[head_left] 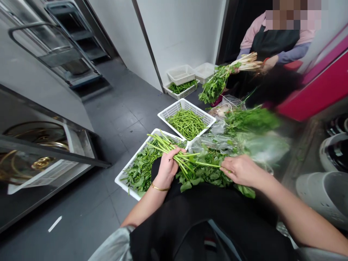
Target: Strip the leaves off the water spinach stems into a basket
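My left hand (pixel 168 167) is closed round a bunch of green stems (pixel 168 145) whose cut ends point up and left over a white basket (pixel 136 154) of leafy greens (pixel 141 170). My right hand (pixel 240 169) pinches one thin green stem (pixel 208 165) that runs back toward the bunch. Loose leafy greens (pixel 206 173) lie across my black apron (pixel 201 221) between the two hands.
A second white basket (pixel 181 106) holds trimmed green stalks (pixel 187 124). Clear plastic bags (pixel 244 143) of greens lie to the right. Another person (pixel 274 43) opposite holds a bunch of leafy herbs (pixel 225 76). More white baskets (pixel 181 74) stand by the wall. A steel counter (pixel 43 152) is left.
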### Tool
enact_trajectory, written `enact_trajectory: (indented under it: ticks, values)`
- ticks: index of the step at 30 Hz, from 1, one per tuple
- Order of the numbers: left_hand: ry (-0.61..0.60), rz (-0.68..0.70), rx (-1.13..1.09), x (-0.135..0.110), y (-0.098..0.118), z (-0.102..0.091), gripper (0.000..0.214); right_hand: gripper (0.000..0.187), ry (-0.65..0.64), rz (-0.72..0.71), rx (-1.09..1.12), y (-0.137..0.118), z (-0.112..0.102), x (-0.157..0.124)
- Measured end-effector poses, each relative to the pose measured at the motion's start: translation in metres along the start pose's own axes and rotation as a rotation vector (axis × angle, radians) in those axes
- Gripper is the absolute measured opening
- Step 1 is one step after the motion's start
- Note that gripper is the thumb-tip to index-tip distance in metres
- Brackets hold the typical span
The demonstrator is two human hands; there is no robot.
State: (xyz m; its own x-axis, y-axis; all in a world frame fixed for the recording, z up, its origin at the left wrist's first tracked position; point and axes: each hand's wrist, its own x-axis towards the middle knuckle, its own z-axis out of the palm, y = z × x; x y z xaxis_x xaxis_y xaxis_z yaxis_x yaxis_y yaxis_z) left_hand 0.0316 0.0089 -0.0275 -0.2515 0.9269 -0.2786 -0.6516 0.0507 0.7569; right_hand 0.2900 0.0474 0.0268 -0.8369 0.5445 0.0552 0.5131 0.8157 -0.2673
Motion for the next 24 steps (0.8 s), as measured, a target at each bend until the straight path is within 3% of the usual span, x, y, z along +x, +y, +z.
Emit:
enact_trajectory:
  ticks: [2,6,7,9,11,15,19,24]
  values:
    - [0.02,-0.005,-0.012,-0.001,-0.001,0.001,0.015,0.032,0.066,0.034,0.231,0.004,0.011,0.002]
    - [0.034,-0.013,-0.03,-0.004,-0.004,0.005,0.015,0.034,0.28,0.303,1.014,0.0,0.033,0.003]
    - [0.029,-0.008,-0.03,-0.004,-0.004,0.006,0.014,0.034,0.227,0.326,1.174,-0.003,0.038,0.002]
    - [0.014,-0.007,-0.025,-0.003,-0.003,0.007,0.014,0.032,-0.039,0.265,1.37,-0.008,0.045,0.002]
    - [0.015,-0.018,-0.026,-0.002,-0.001,0.006,0.015,0.03,-0.278,0.223,1.436,-0.009,0.048,0.002]
    - [0.053,-0.022,-0.026,0.0,0.003,0.003,0.017,0.037,-0.266,0.368,1.478,0.002,0.046,0.005]
    - [0.057,0.02,0.003,0.0,0.005,0.003,0.016,0.035,-0.389,0.317,1.39,0.007,0.042,0.012]
    - [0.079,0.071,0.029,-0.003,0.009,0.004,0.013,0.027,-0.542,0.256,1.261,-0.005,0.044,0.024]
